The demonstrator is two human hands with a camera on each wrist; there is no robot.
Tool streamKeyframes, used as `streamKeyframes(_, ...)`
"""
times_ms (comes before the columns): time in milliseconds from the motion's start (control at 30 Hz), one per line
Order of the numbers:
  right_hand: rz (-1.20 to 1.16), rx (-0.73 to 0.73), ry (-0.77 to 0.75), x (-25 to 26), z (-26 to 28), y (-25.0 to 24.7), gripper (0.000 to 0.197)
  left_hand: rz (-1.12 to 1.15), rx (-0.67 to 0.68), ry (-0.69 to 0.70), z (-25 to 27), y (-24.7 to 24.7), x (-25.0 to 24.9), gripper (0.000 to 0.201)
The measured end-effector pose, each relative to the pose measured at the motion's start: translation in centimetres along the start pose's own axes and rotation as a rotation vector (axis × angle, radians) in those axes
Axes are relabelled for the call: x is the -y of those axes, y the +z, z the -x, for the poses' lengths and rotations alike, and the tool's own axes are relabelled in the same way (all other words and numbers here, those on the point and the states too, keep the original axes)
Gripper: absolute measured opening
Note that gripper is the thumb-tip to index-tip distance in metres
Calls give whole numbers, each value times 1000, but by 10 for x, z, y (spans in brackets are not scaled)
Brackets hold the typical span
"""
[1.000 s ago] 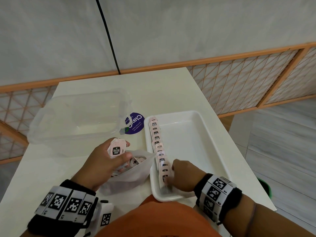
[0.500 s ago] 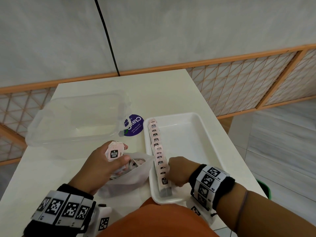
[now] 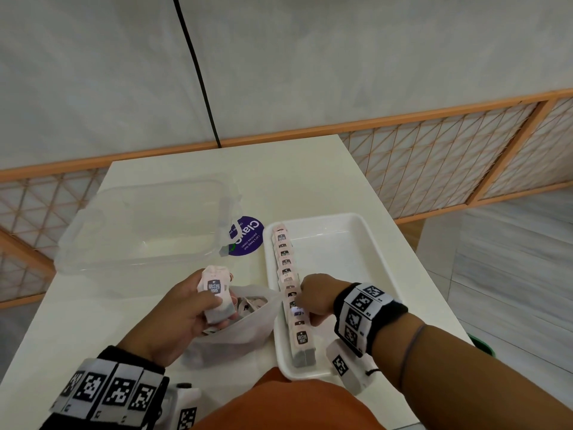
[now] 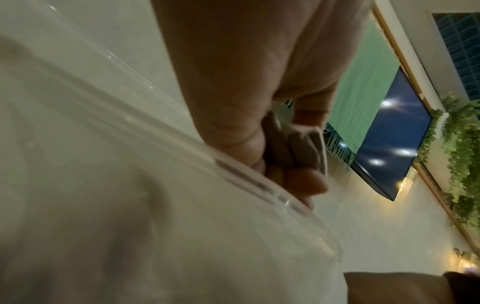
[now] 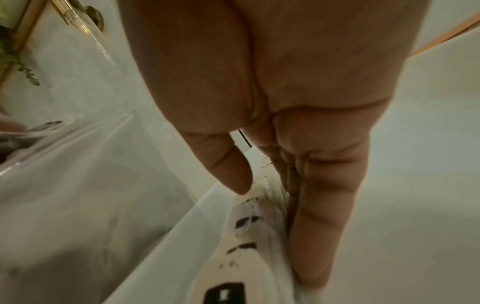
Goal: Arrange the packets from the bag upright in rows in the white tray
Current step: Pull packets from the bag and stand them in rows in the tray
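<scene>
A row of pink tea packets (image 3: 286, 268) stands upright along the left wall of the white tray (image 3: 338, 259). My right hand (image 3: 305, 301) is in the tray beside the row's near half. In the right wrist view its straight fingers (image 5: 319, 216) lie against the side of the packets (image 5: 249, 236) and the thumb touches their tops. My left hand (image 3: 214, 302) grips a small stack of packets (image 3: 214, 285) upright above the open white bag (image 3: 235, 333); curled fingers wrap the stack (image 4: 296, 144). More packets lie in the bag.
A clear plastic container (image 3: 139, 231) sits at the back left of the white table, with a round purple sticker (image 3: 248, 235) between it and the tray. The table's right edge runs close past the tray. The tray's right part is bare.
My right hand has slid away from me along the row, uncovering the nearest packets. The left hand still holds its stack over the bag.
</scene>
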State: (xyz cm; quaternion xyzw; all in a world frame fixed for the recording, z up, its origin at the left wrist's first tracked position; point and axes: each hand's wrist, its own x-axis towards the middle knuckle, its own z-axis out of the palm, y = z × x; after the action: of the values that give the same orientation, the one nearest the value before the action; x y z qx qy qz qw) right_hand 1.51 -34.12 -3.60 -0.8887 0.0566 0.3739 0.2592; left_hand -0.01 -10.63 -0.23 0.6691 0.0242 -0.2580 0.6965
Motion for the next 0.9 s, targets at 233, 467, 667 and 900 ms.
streamKeyframes(233, -115, -318, -127, 12, 19, -24, 31, -25, 45, 26, -2, 7, -14, 33)
streamKeyframes(467, -581, -214, -516, 46, 52, -33, 29, -101, -112, 198, -21, 30, -33, 27)
streamKeyframes(667, -724, -237, -547, 41, 38, -25, 18, -146, -195, 223, -30, 35, -35, 28)
streamKeyframes(900, -898, -324, -390, 16, 5, -34, 16, -77, -170, 96, -32, 32, -34, 12)
